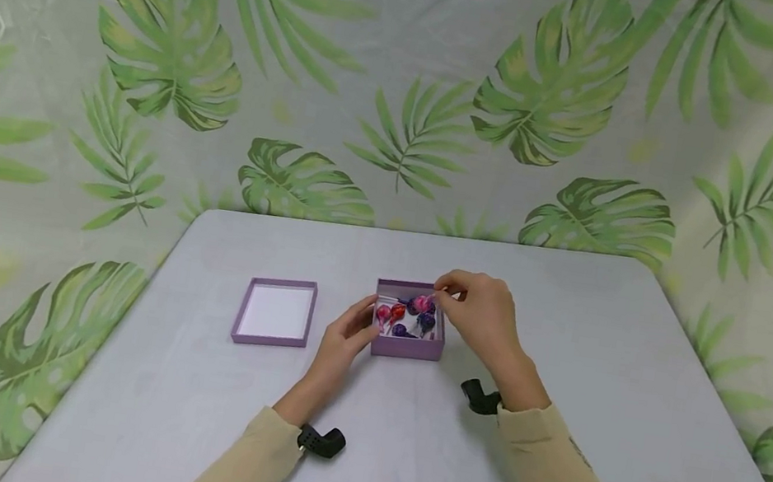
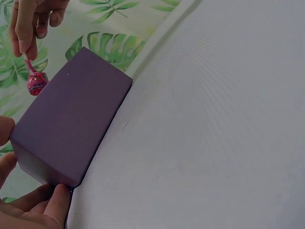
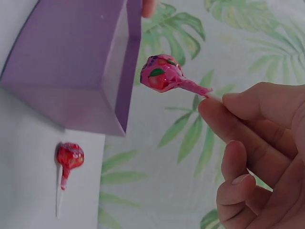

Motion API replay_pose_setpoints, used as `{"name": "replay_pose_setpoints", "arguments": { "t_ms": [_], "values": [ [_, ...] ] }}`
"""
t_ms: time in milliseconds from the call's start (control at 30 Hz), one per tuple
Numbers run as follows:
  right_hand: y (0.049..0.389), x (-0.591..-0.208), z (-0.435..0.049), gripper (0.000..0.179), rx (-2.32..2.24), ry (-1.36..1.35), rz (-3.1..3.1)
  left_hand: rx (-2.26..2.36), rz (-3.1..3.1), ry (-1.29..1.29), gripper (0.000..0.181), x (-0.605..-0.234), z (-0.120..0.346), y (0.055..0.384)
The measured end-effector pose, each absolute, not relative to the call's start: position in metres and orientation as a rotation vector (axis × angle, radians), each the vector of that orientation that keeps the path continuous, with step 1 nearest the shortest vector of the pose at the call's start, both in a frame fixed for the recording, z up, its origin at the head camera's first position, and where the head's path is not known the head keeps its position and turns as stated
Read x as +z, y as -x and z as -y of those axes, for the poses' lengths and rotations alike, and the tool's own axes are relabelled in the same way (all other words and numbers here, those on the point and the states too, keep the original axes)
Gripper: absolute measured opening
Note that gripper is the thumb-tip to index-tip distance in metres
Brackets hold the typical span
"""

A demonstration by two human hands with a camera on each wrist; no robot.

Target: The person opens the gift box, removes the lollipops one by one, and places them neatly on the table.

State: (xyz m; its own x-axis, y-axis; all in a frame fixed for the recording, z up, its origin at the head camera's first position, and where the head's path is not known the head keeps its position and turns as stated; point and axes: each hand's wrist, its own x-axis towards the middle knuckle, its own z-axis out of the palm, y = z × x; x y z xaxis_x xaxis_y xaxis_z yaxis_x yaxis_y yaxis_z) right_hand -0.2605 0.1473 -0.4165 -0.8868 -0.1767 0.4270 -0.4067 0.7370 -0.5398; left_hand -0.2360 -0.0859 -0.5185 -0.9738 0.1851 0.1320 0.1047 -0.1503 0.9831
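Pink lollipop [image 3: 162, 74]: here it is, up at the box's rim on the right, candy end toward the opening, and by our reading this is the piece being worked.
Right hand [image 1: 484, 314]: thumb and forefinger pinch the white stick [image 3: 215, 97] just behind the wrapper's twist; we want that firm but light, so the candy neither swings nor twists.
Left hand [image 1: 340, 338]: fingers and thumb spread against the left wall; good bracing, we judge, though how hard they press we can't tell.
Purple box [image 1: 406, 349]: lidless on the white table [image 1: 384, 457]; we do best crossing its rim straight up or down, sparing the wall a knock.
Lollipops inside: a red one [image 1: 398, 310], a dark purple one [image 1: 426, 321] and others crowd together; careful, neighbouring sticks could snag.
Loose red lollipop [image 3: 71, 155]: on the table just beside the box; mind our sleeve there.
Lid [image 1: 270, 340]: left of the box, apart, nicely out of our way.
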Motion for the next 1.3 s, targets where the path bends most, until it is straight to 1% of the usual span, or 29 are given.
{"name": "replay_pose_setpoints", "arguments": {
  "t_ms": [267,333,733,833,1067,1300],
  "values": [
    [0.259,-0.413,-0.163,0.011,0.911,-0.404,2.572,2.298,-2.036,-0.324,0.053,-0.517,0.086,0.234],
    [0.259,-0.414,-0.167,0.01,0.888,-0.388,2.564,2.294,-2.021,-0.319,0.054,-0.51,0.086,0.231],
    [0.262,-0.423,-0.184,0.011,0.863,-0.339,2.568,2.297,-1.989,-0.332,0.055,-0.508,0.087,0.23],
    [0.263,-0.427,-0.187,0.011,0.854,-0.336,2.579,2.307,-1.982,-0.335,0.056,-0.511,0.087,0.232],
    [0.266,-0.435,-0.191,0.01,0.837,-0.32,2.628,2.3,-2.039,-0.319,0.054,-0.533,0.086,0.243],
    [0.27,-0.446,-0.192,0.009,0.839,-0.311,2.665,2.289,-2.09,-0.322,0.052,-0.538,0.086,0.245]
  ]
}}
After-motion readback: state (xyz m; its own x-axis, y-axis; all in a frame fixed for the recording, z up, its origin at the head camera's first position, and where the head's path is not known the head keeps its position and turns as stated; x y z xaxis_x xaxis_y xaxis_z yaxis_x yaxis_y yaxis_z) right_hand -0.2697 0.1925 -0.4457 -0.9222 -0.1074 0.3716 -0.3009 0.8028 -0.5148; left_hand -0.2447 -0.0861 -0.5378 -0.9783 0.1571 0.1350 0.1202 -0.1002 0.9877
